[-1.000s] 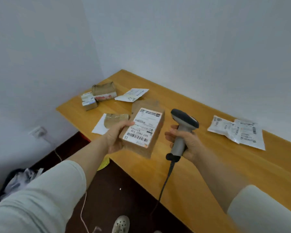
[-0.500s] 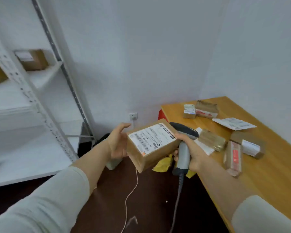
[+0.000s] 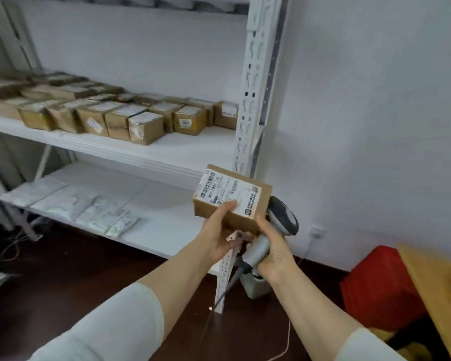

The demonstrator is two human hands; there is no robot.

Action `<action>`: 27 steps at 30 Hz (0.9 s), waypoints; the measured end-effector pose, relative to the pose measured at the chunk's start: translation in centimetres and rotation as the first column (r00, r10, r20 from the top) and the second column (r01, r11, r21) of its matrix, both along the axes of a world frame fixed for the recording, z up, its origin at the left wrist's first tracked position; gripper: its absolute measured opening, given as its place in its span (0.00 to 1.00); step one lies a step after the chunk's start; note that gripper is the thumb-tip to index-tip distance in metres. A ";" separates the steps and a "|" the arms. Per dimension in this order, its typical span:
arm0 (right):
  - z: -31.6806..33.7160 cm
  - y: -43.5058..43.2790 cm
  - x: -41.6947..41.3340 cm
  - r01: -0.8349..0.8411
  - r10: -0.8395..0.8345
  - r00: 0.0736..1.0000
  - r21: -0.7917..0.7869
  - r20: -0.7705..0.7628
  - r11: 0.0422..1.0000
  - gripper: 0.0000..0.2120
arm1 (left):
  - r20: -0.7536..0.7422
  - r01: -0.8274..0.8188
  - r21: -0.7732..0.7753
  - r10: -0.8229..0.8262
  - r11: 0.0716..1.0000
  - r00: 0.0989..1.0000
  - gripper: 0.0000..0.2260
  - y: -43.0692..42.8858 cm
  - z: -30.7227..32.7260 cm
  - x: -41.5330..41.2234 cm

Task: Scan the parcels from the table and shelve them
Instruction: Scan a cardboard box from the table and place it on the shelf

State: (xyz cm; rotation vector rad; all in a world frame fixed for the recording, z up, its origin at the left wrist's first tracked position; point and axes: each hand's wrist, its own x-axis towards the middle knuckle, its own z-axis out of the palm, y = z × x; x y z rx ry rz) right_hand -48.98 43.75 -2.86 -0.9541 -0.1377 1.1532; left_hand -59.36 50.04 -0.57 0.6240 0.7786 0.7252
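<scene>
Head view, left grip point(image 3: 219, 238): I see it clasping the parcel point(image 3: 235, 201) from below, thumb on the label, centre-right of frame.
Right grip point(image 3: 274, 254): wrapped round the scanner point(image 3: 284, 217) handle, just right of the parcel.
Shelf point(image 3: 167, 149): brown boxes point(image 3: 115, 118) in rows, upper left.
Desk point(image 3: 440, 282): corner, lower right edge.

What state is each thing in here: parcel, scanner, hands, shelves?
Parcel: held in the air, label up, not yet shelved.
Scanner: held by its handle, head beside the parcel.
Left hand: grips the parcel, thumb on its label.
Right hand: grips the scanner.
Middle shelf: rows of boxes, front right bare.
Lower shelf: flat bags on its left part.
</scene>
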 end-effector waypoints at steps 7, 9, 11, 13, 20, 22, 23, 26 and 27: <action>0.9 6.8 -1.5 -0.150 0.171 0.939 -0.092 0.298 0.984 0.23 | -0.126 -0.260 0.043 0.264 0.965 0.956 0.14 8.8 2.7 -5.1; 1.2 8.7 -1.6 -0.170 0.182 0.912 -0.064 0.369 0.983 0.17 | -0.189 -0.277 0.089 0.289 0.957 0.938 0.17 10.9 3.4 -5.7; 1.6 10.6 -2.0 -0.192 0.193 0.893 -0.043 0.406 0.980 0.13 | -0.253 -0.261 0.135 0.288 0.956 0.923 0.19 12.9 3.6 -6.2; 2.0 12.2 -2.5 -0.206 0.199 0.881 -0.030 0.430 0.978 0.10 | -0.302 -0.217 0.157 0.256 0.963 0.918 0.21 14.7 3.8 -6.3; 3.0 19.8 -3.3 -0.111 0.099 0.869 -0.003 0.484 0.994 0.12 | -0.317 -0.043 0.154 0.091 0.987 0.944 0.19 23.1 3.8 -5.2; 3.0 22.7 -3.2 -0.035 0.036 0.892 -0.011 0.451 0.999 0.13 | -0.330 0.027 0.166 0.030 0.986 0.944 0.19 26.5 3.8 -4.4; 3.0 24.3 -3.2 0.005 0.003 0.905 -0.018 0.426 1.000 0.13 | -0.335 0.061 0.168 -0.001 0.984 0.942 0.18 28.1 3.9 -4.0; 3.2 28.6 -3.0 0.125 -0.100 0.934 -0.053 0.344 0.991 0.12 | -0.348 0.157 0.149 -0.096 0.976 0.933 0.18 32.6 4.0 -2.7; 3.3 29.7 -2.9 0.164 -0.133 0.938 -0.072 0.319 0.984 0.12 | -0.362 0.188 0.144 -0.125 0.972 0.924 0.17 33.9 4.0 -2.3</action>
